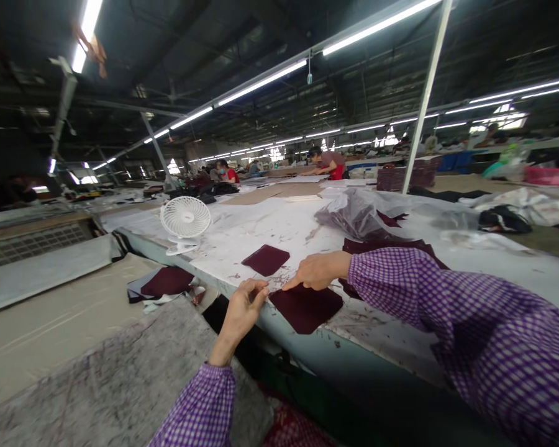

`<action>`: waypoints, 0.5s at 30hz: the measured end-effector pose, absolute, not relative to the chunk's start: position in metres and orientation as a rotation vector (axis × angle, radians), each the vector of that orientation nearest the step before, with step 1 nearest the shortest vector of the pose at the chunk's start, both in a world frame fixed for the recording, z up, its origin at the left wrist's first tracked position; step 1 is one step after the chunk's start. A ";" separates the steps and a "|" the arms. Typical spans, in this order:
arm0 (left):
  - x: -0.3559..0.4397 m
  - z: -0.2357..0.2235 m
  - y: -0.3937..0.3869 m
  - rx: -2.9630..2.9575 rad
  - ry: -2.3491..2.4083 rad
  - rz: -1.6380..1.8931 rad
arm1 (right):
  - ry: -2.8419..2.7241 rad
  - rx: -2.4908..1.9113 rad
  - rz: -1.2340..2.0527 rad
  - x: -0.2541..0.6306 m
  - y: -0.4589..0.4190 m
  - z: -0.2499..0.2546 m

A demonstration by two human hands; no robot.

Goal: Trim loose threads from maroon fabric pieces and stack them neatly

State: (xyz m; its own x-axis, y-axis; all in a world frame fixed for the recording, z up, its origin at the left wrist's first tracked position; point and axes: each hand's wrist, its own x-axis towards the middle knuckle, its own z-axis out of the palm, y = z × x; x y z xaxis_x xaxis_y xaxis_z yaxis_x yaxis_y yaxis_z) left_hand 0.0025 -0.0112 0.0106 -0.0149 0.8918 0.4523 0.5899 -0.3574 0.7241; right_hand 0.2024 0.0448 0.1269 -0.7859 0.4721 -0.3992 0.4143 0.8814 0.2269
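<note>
A dark maroon cloth piece (307, 307) lies at the front edge of the white worktable (242, 223). My right hand (317, 270) rests over its far edge, index finger stretched down onto the left corner and the other fingers curled. Just left of that corner, my left hand (246, 307) is closed in a pinch of thumb and index finger. What the pinch holds, if anything, is too small to make out. A smaller maroon cloth piece (266, 259) lies flat just beyond my hands. More maroon cloth pieces (391, 246) sit partly hidden behind my right forearm.
A white fan (185, 223) stands on the table's left side. Clear plastic sheeting (361, 214) lies beyond the right-hand cloth. Left of the table, maroon and grey scraps (168, 281) lie on a lower surface. Dark thread bits dot the tabletop. Co-workers (330, 164) work farther back.
</note>
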 end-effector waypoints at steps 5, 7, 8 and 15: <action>0.008 0.017 -0.015 2.123 1.593 1.234 | 2.622 0.609 0.154 0.204 0.046 0.127; 0.009 0.016 -0.017 2.210 1.577 1.233 | 2.620 0.599 0.139 0.203 0.048 0.129; 0.009 0.015 -0.018 2.257 1.563 1.237 | 2.621 0.590 0.131 0.202 0.049 0.129; 0.004 0.007 -0.019 2.438 1.540 1.233 | 2.732 0.561 -0.005 0.196 0.058 0.126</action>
State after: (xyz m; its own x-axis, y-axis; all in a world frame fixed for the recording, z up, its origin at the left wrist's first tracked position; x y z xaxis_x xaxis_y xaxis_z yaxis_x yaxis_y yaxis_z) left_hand 0.0041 -0.0186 0.0067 0.2086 0.7655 0.6087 0.7611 -0.5179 0.3905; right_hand 0.1963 0.0581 0.1260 -0.8601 0.3814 -0.3388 0.3828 0.9215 0.0658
